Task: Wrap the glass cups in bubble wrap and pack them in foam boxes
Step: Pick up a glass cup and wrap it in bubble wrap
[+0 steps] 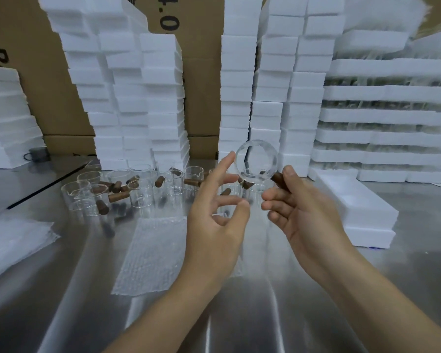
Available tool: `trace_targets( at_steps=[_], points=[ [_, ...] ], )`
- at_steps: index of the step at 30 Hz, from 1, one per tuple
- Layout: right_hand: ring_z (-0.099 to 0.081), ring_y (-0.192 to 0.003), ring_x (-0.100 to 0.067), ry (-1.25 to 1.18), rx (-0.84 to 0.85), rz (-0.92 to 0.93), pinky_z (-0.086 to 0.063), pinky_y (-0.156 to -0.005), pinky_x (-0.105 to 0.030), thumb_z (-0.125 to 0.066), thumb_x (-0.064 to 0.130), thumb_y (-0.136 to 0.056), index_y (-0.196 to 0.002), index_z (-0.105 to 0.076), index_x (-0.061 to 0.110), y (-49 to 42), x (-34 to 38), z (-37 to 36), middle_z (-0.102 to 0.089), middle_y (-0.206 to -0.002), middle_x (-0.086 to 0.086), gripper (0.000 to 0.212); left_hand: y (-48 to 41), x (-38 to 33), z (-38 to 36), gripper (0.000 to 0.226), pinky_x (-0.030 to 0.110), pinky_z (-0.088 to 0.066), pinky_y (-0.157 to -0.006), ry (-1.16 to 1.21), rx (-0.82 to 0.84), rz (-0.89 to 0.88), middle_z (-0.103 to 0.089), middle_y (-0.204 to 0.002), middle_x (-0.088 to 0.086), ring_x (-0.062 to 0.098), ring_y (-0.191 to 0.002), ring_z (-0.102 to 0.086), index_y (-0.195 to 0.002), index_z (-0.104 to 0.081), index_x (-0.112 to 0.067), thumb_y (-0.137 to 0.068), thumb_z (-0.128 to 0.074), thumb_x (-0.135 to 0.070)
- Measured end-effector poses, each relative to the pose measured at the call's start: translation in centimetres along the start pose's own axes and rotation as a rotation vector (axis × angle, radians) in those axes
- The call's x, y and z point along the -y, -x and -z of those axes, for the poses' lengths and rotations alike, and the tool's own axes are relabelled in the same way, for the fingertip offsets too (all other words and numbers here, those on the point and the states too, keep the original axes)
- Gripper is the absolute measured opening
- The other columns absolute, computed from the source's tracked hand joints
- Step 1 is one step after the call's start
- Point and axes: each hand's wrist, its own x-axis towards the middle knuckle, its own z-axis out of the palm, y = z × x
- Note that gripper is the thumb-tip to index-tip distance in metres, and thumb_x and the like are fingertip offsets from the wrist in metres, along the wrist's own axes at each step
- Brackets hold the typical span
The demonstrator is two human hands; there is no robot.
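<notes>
My right hand [298,207] grips the brown wooden handle of a clear glass cup [256,159], held up above the table with its round mouth facing me. My left hand [214,212] hovers just left of the cup with fingers spread and loosely bent, holding nothing. A sheet of bubble wrap [150,253] lies flat on the steel table below my hands. Several more glass cups with wooden handles [143,189] stand and lie in a cluster behind it. An open foam box [354,202] sits on another at the right.
Tall stacks of white foam boxes [138,98] line the back, in front of brown cardboard cartons. Foam trays with glassware [387,115] are stacked at the right. More bubble wrap sheets [13,245] lie at the left edge. A small grey cup [37,154] sits far left.
</notes>
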Motion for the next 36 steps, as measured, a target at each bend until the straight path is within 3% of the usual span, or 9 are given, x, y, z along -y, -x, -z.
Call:
trace_targets(
  at_steps=[4, 8, 12, 16, 19, 25, 29, 32, 36],
  points=[
    [-0.069, -0.062, -0.015, 0.036, -0.009, 0.004, -0.055, -0.059, -0.020, -0.064, 0.047, -0.100, -0.115, -0.072, 0.011, 0.1, -0.3, -0.2, -0.074, -0.079, -0.010, 0.040, -0.1, -0.2, 0.3, 0.074, 0.033, -0.064, -0.080, -0.002, 0.007, -0.022, -0.063, -0.130, -0.011, 0.023, -0.103, -0.073, -0.144, -0.054, -0.063, -0.100, -0.070, -0.006],
    [-0.067, -0.064, -0.013, 0.056, -0.034, 0.014, -0.054, -0.061, -0.021, -0.064, 0.046, -0.100, -0.111, -0.073, 0.012, 0.1, -0.1, -0.1, -0.073, -0.079, -0.006, 0.037, 0.2, -0.4, 0.1, 0.064, 0.030, -0.062, -0.081, -0.001, 0.018, -0.011, -0.064, -0.130, -0.008, 0.021, -0.103, -0.073, -0.145, -0.056, -0.059, -0.093, -0.070, -0.024],
    [-0.068, -0.071, -0.011, 0.060, -0.069, 0.100, -0.055, -0.060, -0.021, -0.066, 0.034, -0.102, -0.105, -0.075, 0.010, 0.0, 0.0, 0.2, -0.075, -0.086, -0.004, 0.025, 0.1, -0.5, 0.2, 0.051, 0.025, -0.058, -0.075, 0.000, -0.004, -0.012, -0.068, -0.128, -0.010, 0.018, -0.099, -0.077, -0.139, -0.059, -0.046, -0.091, -0.075, -0.040],
    [-0.070, -0.073, -0.010, 0.205, -0.100, 0.256, -0.054, -0.060, -0.020, -0.065, 0.022, -0.104, -0.104, -0.071, 0.012, -0.4, -0.2, 0.8, -0.078, -0.088, -0.002, 0.012, 0.2, 0.0, 0.3, 0.066, 0.033, -0.063, -0.086, -0.041, 0.017, 0.019, -0.067, -0.130, -0.013, 0.015, -0.105, -0.076, -0.143, -0.050, -0.056, -0.087, -0.084, -0.051],
    [-0.070, -0.073, -0.011, 0.280, -0.083, 0.324, -0.055, -0.060, -0.020, -0.066, 0.022, -0.103, -0.101, -0.071, 0.015, -0.6, -0.4, 1.1, -0.078, -0.090, -0.002, 0.008, 0.2, 0.4, 0.2, 0.075, 0.024, -0.063, -0.087, -0.045, 0.032, 0.059, -0.067, -0.132, -0.016, 0.007, -0.110, -0.074, -0.147, -0.046, -0.062, -0.082, -0.083, -0.056],
    [-0.071, -0.079, -0.017, 0.366, -0.017, 0.373, -0.058, -0.063, -0.025, -0.071, 0.026, -0.099, -0.103, -0.071, 0.020, -0.2, -0.8, 0.9, -0.077, -0.093, 0.004, 0.007, -0.1, 0.8, 0.0, 0.055, 0.030, -0.057, -0.085, 0.125, -0.066, 0.261, -0.080, -0.116, -0.007, 0.012, -0.106, -0.078, -0.132, -0.066, -0.045, -0.082, -0.087, -0.048],
    [-0.068, -0.105, -0.011, 0.571, 0.076, 0.428, -0.060, -0.076, -0.030, -0.075, 0.041, -0.093, -0.123, -0.063, 0.034, 0.5, -1.2, 1.1, -0.070, -0.119, 0.019, 0.034, -0.4, 0.8, 0.3, 0.053, 0.033, -0.054, -0.087, 0.296, -0.055, 0.431, -0.082, -0.113, -0.002, 0.015, -0.105, -0.078, -0.131, -0.071, -0.030, -0.083, -0.085, -0.048],
    [-0.059, -0.122, -0.004, 0.762, 0.141, 0.466, -0.059, -0.082, -0.026, -0.079, 0.040, -0.090, -0.138, -0.055, 0.040, 0.8, -1.9, 1.3, -0.058, -0.136, 0.024, 0.054, -0.5, 0.8, 0.3, 0.041, 0.035, -0.055, -0.090, 0.418, -0.003, 0.540, -0.080, -0.106, -0.003, 0.011, -0.098, -0.078, -0.127, -0.073, -0.024, -0.093, -0.078, -0.047],
    [-0.057, -0.123, 0.000, 0.797, 0.102, 0.523, -0.054, -0.088, -0.019, -0.082, 0.032, -0.090, -0.145, -0.051, 0.043, 0.4, -2.2, 1.2, -0.059, -0.133, 0.025, 0.064, -0.3, 0.5, 0.0, 0.035, 0.032, -0.050, -0.085, 0.566, 0.070, 0.664, -0.082, -0.117, 0.000, 0.006, -0.090, -0.077, -0.119, -0.077, -0.027, -0.095, -0.068, -0.051]
  ],
)
